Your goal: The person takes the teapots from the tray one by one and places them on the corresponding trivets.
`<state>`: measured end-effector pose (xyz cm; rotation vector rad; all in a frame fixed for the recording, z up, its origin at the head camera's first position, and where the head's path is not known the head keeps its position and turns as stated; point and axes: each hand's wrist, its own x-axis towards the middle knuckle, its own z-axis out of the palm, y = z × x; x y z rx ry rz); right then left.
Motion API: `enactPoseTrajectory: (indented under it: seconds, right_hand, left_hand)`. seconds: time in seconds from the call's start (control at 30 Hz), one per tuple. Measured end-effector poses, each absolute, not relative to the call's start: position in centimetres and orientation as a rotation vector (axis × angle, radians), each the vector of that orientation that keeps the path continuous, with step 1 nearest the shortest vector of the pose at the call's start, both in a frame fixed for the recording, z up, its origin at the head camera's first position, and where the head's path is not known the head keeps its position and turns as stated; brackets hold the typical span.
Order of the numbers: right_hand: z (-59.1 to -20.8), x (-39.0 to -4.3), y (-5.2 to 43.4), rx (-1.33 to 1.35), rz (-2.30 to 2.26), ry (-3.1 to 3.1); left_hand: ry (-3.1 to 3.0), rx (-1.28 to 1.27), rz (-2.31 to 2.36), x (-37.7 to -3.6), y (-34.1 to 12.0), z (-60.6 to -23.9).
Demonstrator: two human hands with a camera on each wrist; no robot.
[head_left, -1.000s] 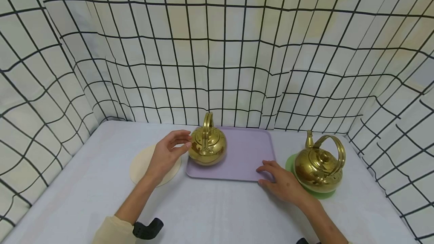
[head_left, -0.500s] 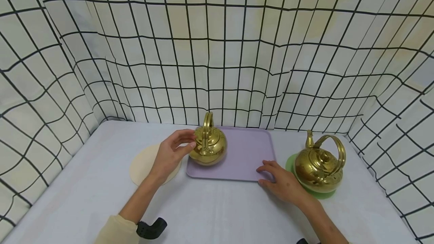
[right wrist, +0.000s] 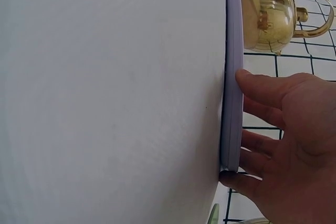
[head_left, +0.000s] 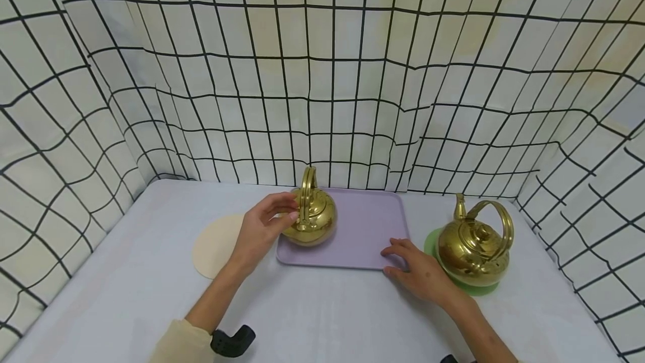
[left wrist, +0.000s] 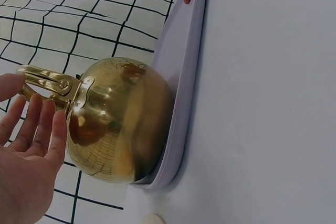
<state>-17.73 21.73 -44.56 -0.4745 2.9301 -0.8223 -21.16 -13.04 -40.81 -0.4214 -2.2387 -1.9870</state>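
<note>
Standing on lilac tray [head_left: 368, 228], brass kettle [head_left: 312, 220]

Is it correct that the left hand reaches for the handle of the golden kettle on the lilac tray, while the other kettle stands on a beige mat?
Not quite. The other kettle stands on a green mat, as the head view shows; the beige mat lies bare. The rest holds: the left hand reaches for the handle of the golden kettle on the lilac tray.

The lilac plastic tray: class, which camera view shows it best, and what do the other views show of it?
The head view: the lilac plastic tray appears whole, a brass kettle on its left part. The left wrist view shows only one long rim edge-on; the right wrist view shows its edge, under the right hand.
</note>
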Motion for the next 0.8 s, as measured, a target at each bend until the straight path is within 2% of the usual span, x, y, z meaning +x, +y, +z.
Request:
enactPoseTrajectory:
  seconds: [0.8]
  right_hand:
    - [-44.7,-17.8,21.6,-0.465,-0.828,2.931]
  left_hand:
    - [-2.224,-0.384,-2.0,-21.5,-11.7,-40.8]
